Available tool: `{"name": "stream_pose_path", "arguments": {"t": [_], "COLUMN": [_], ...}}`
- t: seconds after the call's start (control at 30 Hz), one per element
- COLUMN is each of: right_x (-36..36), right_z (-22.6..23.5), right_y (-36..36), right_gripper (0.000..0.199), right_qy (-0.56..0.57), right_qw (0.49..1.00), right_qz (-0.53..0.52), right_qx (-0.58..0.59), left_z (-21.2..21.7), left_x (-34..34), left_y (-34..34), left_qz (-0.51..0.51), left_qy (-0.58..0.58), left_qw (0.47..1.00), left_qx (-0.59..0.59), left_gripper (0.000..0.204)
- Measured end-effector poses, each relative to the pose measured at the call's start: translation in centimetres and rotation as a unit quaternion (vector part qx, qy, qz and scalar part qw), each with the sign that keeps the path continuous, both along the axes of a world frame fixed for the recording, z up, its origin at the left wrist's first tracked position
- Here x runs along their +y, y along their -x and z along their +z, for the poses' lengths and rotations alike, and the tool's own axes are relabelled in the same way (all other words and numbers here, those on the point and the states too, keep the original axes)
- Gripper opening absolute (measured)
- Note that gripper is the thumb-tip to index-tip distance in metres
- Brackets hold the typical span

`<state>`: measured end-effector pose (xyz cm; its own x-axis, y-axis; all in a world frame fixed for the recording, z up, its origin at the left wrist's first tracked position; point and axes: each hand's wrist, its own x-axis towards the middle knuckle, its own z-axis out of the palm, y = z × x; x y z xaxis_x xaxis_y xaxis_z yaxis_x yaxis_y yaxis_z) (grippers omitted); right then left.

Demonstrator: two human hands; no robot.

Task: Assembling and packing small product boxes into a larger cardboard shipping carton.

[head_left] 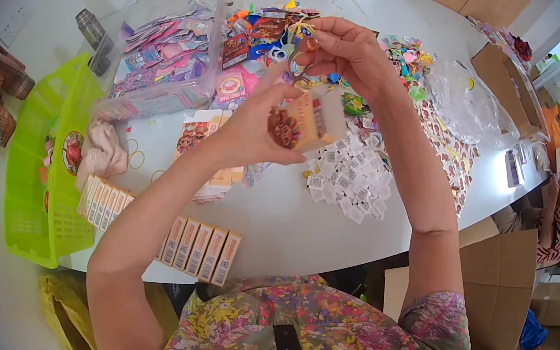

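Note:
My left hand (260,122) is closed around a small cream and orange printed carton (307,122), held tilted above the middle of the table. One end of the carton looks open, with a pale flap sticking out. Just above it, the fingers of my right hand (353,57) pinch a small colourful trinket (301,30) with yellow strands; its exact kind is too small to tell. Below the carton lies a heap of small white barcode labels (351,181). Flat printed cartons (199,132) are stacked left of my left hand, partly hidden by the forearm.
Finished-looking small boxes (197,247) stand in a row by the near edge. A clear bin (172,97) of printed packets and a green basket (30,203) are at left. Piles of small trinkets (410,60), clear plastic bags (467,102) and a cardboard box (508,89) lie right.

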<state>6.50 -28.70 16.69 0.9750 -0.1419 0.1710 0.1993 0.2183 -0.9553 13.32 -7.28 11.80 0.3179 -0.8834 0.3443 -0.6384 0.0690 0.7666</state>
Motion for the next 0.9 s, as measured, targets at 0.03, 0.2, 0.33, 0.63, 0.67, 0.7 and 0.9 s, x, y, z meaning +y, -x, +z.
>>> {"name": "stream_pose_path", "arguments": {"t": [0.03, 0.2, 0.33, 0.63, 0.67, 0.7, 0.9], "right_x": [0.0, -1.6, -6.2, -4.8, -4.3, -3.9, -1.5], "right_z": [-0.1, -0.2, -0.5, 0.3, 0.5, 0.6, -0.1], "right_y": [0.1, 0.5, 1.3, 4.7, 5.3, 5.6, 6.5], "right_gripper": [0.027, 0.025, 0.024, 0.026, 0.026, 0.027, 0.029], "right_qy": [-0.021, -0.002, -0.155, -0.022, -0.022, -0.022, -0.064], "right_qw": [1.000, 0.996, 0.953, 0.982, 0.983, 0.986, 0.997], "right_qz": [0.006, -0.081, -0.153, -0.183, -0.181, -0.160, -0.041], "right_qx": [-0.006, -0.043, -0.209, -0.034, -0.032, -0.029, 0.030], "left_z": [0.5, -1.0, -1.9, -3.2, -2.9, -2.4, -2.7], "left_x": [-0.9, -3.8, -5.6, -6.1, -5.8, -5.6, -3.8], "left_y": [0.2, -0.6, -1.3, -2.9, -2.5, -1.9, 0.2], "left_qz": [-0.014, 0.014, -0.005, 0.113, 0.115, 0.117, 0.121], "left_qy": [-0.058, -0.078, -0.096, 0.025, 0.024, -0.022, 0.001], "left_qw": [0.996, 0.997, 0.991, 0.988, 0.988, 0.991, 0.991], "left_qx": [0.071, 0.006, -0.090, -0.107, -0.105, -0.065, 0.053], "left_gripper": [0.082, 0.084, 0.081, 0.072, 0.072, 0.070, 0.070]}}
